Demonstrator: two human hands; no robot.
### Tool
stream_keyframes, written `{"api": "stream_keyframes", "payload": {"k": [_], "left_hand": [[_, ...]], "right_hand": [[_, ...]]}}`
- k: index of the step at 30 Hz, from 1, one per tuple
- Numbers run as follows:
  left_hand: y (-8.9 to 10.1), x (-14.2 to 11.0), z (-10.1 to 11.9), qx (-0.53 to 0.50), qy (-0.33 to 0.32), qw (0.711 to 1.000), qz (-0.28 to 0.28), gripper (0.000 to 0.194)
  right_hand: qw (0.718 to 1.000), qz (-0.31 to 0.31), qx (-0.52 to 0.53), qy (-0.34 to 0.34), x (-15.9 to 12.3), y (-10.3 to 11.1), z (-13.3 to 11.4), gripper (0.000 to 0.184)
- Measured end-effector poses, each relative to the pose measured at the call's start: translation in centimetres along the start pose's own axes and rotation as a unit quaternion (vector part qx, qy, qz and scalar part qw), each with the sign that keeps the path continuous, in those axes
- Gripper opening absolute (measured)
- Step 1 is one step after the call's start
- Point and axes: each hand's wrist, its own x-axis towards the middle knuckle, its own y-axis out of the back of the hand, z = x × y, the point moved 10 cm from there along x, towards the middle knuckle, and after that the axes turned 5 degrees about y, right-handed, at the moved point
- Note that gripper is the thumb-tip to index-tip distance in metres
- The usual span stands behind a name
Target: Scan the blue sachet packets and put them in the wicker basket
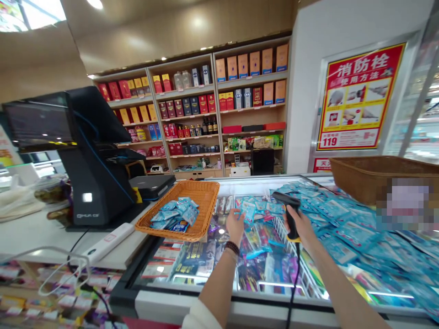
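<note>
My left hand [235,226] reaches over a glass-topped freezer chest [260,180], with its fingertips gripping a light blue packet [248,212]. My right hand [297,225] is shut on a black handheld barcode scanner [291,212] with a yellow band and a black cable running down. To the left, a shallow wicker tray [206,188] holds a pile of blue packets [174,215]. Many more blue packets [346,237] cover the chest's right side, beyond my right hand.
A black POS terminal [96,160] stands on the white counter [41,233] at left. A brown wicker basket [377,178] sits at right, partly behind a pixelated patch. Shelves of boxed goods and bottles [192,109] stand behind the chest.
</note>
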Motion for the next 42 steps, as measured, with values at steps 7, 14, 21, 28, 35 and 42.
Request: {"api": "stream_keyframes", "payload": {"k": [7,14,21,28,35,42], "left_hand": [[-0.7,1.3,-2.6,-0.279,0.061,0.957,-0.042,0.031],[-0.8,1.7,-3.1,-0.305,0.061,0.95,-0.042,0.037],[-0.9,1.7,-3.1,-0.294,0.066,0.952,-0.043,0.038],[-1.0,1.7,-3.2,-0.279,0.067,0.957,-0.041,0.04],[-0.8,1.4,-2.8,-0.281,0.068,0.957,-0.04,0.037],[0.2,0.8,-1.5,-0.275,0.049,0.96,-0.025,0.036]], "right_hand": [[0.987,-0.15,-0.038,-0.039,-2.8,-4.8,1.6,0.07],[0.981,-0.181,-0.055,-0.046,-3.9,-6.1,1.2,0.074],[0.979,-0.188,-0.059,-0.057,-4.5,-6.5,1.0,0.074],[0.979,-0.184,-0.057,-0.065,-4.5,-6.5,1.1,0.075],[0.98,-0.185,-0.054,-0.056,-4.8,-6.6,0.5,0.069],[0.98,-0.187,-0.027,-0.061,-4.8,-7.1,0.7,0.061]]}}
